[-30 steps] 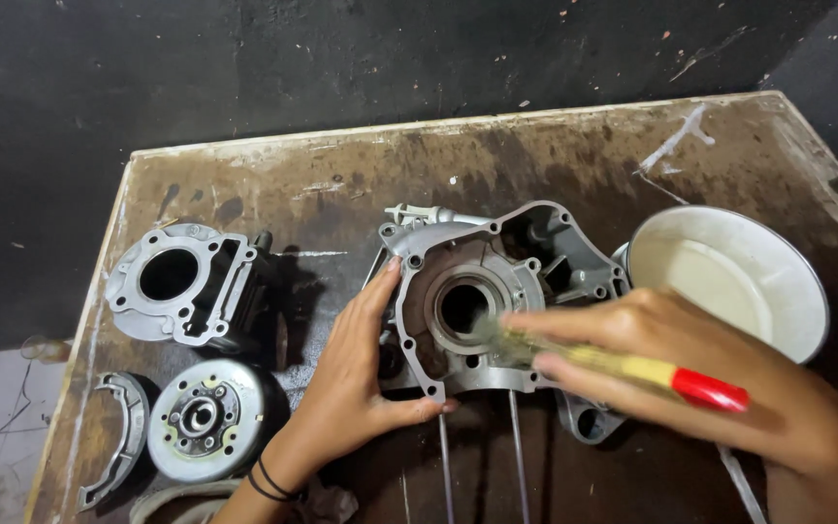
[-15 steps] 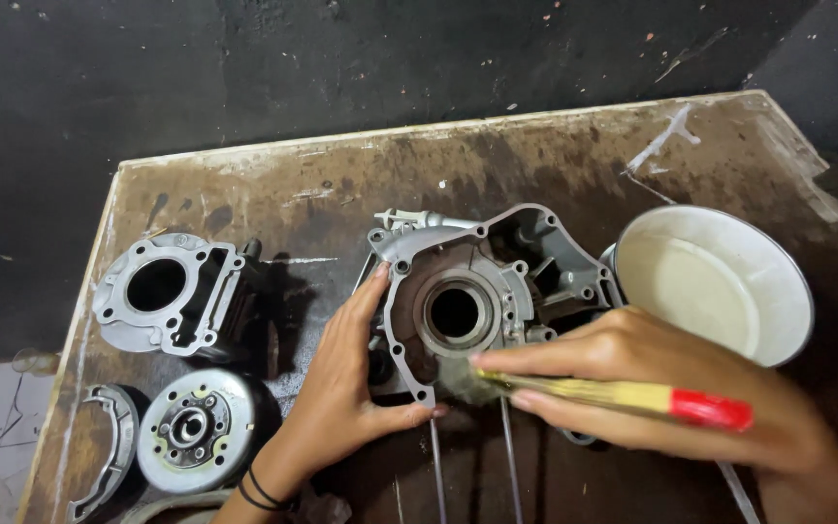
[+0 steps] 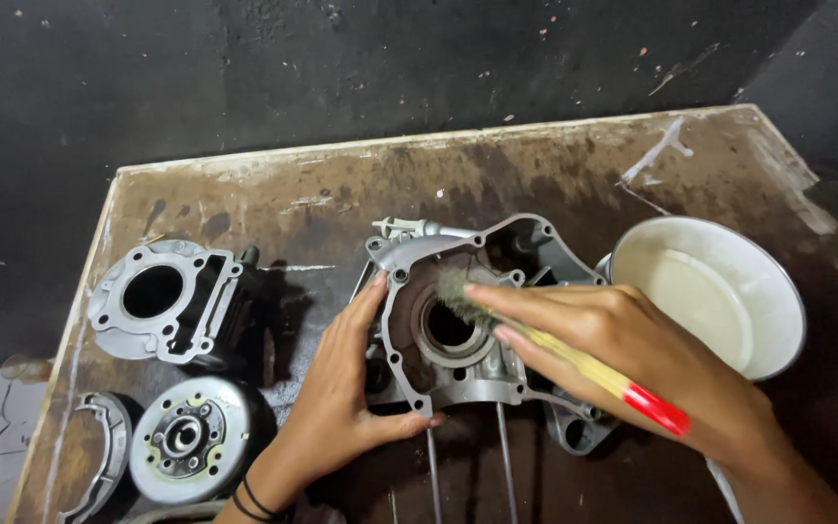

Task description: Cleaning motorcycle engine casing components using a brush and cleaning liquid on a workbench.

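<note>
Light dim overall, warm, falling from above and slightly right onto wooden table (image 3: pixel 497 170). Dark wall behind soaks up light, almost black, few pale specks only. White bowl (image 3: pixel 729 291) brightest spot, near overexposed on inner wall, soft sheen, no hard glare. Metal engine case (image 3: pixel 482 374) shows dull highlights on rims. Cylinder block (image 3: pixel 162 301) casts deep shadow to its right. Left hand (image 3: pixel 341 408) sharp; right hand (image 3: pixel 652 374) slightly soft. Brush (image 3: pixel 564 354) bristles blurred. Corners darker, mild wide-angle stretch at edges.
</note>
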